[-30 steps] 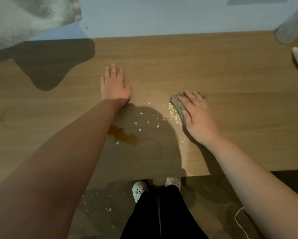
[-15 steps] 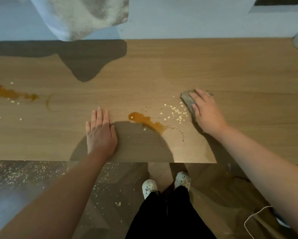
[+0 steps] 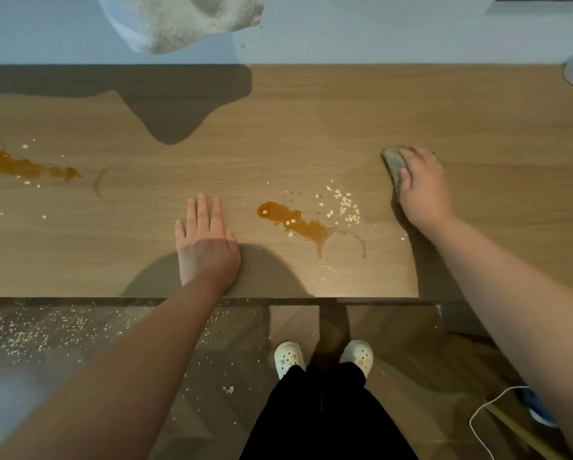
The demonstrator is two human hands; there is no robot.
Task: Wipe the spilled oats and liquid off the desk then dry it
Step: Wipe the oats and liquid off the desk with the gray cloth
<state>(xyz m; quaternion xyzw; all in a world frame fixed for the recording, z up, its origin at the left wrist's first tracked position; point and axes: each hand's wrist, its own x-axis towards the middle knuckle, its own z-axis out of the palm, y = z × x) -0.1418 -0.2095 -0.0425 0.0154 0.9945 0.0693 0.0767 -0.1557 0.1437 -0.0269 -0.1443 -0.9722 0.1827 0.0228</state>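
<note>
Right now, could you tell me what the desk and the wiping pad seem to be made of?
Desk: wood or wood-look laminate, matte, with straight grain lines. Wiping pad under the right hand: probably cloth or sponge, grey, dull, mostly covered.

Pale blue-grey wall (image 3: 378,28) at 12 o'clock, behind a wood-grain desk (image 3: 311,127) spanning the centre. Dark wooden floor (image 3: 225,360) at 6 o'clock; white cable (image 3: 471,421) at 5 o'clock. Light fabric (image 3: 185,18) hangs at 11 o'clock, shadowing the desk's far edge.
</note>
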